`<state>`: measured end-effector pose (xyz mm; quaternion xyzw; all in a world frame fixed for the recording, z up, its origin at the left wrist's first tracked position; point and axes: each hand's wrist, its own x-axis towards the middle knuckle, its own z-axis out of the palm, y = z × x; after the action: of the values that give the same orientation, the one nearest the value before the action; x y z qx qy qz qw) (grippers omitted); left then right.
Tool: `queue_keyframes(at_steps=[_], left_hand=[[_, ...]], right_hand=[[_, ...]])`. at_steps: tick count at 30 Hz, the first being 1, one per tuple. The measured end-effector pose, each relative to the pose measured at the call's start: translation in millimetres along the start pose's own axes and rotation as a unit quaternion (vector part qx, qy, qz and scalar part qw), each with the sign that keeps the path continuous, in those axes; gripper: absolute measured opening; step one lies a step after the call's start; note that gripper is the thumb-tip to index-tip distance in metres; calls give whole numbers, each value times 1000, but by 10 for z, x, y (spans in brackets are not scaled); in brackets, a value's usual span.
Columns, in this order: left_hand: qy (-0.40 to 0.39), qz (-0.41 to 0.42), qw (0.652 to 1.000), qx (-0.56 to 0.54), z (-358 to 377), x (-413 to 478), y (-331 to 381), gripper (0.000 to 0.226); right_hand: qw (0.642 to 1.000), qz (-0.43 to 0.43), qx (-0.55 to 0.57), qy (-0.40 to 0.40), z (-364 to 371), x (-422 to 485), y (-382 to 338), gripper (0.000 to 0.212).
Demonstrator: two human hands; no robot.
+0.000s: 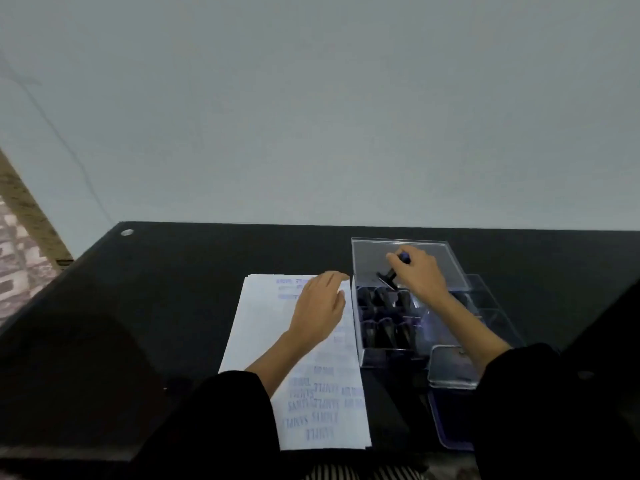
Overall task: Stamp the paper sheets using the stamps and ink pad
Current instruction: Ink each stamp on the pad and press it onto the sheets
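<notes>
A stack of white paper sheets (263,327) lies on the black table, its top sheet covered with several blue stamp prints. My left hand (320,304) rests flat on the upper part of the sheet, fingers straight. My right hand (420,273) grips a black stamp (389,275) with a blue-tipped handle, tilted, over the clear plastic box (360,341). Several other black stamps (382,318) stand in the box's compartments. The ink pad (450,424), blue with a clear open lid (450,367), sits at the lower right, partly hidden by my right sleeve.
The black glass table (173,289) reaches to a pale wall at the back. The box's clear lid (491,306) is hinged open to the right. Tiled floor shows beyond the table's left corner.
</notes>
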<state>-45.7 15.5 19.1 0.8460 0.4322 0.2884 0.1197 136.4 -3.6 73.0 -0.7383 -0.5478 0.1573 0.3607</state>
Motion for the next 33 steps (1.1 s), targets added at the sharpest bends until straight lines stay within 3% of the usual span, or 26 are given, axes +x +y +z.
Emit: queue_keyframes(at_steps=[2,7,17,22,33], left_hand=[[-16,40,999,-6,65,100,226,33],[-54,81,995,-15,267,373,598,40],[-189,66,976,83,717,620,818,52],[-183,59,975,112,840,600,841,51],[-176,65,974,129,854,571,835,51]], right_hand=[[1000,10,-11,-25,-219,26,114,14],[992,14,-82,-98,-700,236,445,30],[959,5,-211,-190,-772,387,798,35],[938,6,-272,-214,-625,377,835,43],[932,32,-303,-196,-518,304,922,36]])
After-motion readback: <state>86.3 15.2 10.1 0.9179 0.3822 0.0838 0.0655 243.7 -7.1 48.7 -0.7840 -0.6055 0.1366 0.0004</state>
